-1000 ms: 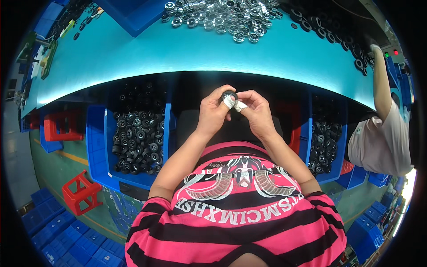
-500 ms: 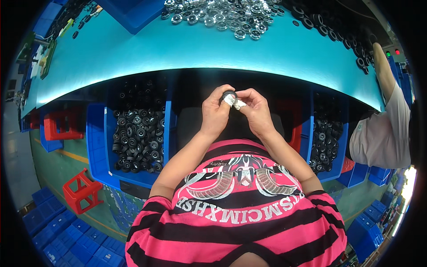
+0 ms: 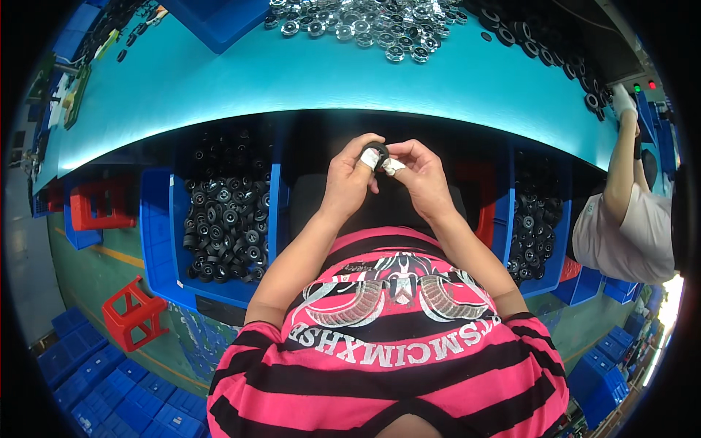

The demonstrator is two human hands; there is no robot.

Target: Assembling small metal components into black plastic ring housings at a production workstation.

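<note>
Both hands meet in front of my chest, just below the near edge of the turquoise table (image 3: 219,80). My left hand (image 3: 349,179) and my right hand (image 3: 422,175) pinch one small black wheel (image 3: 377,150) between their fingertips. White tape wraps some fingertips on both hands. The wheel's lower part is hidden by the fingers. A pile of shiny silver round parts (image 3: 365,22) lies on the table's far side, with a row of black wheels (image 3: 540,40) to its right.
A blue bin (image 3: 157,241) of black wheels stands under the table at my left, another blue bin (image 3: 551,255) at my right. A red stool (image 3: 135,314) stands on the green floor. A second person's arm (image 3: 621,168) reaches to the table at the far right.
My hands have stayed together on the small wheel, with only slight finger shifts. The other person's arm at the right has shifted a little.
</note>
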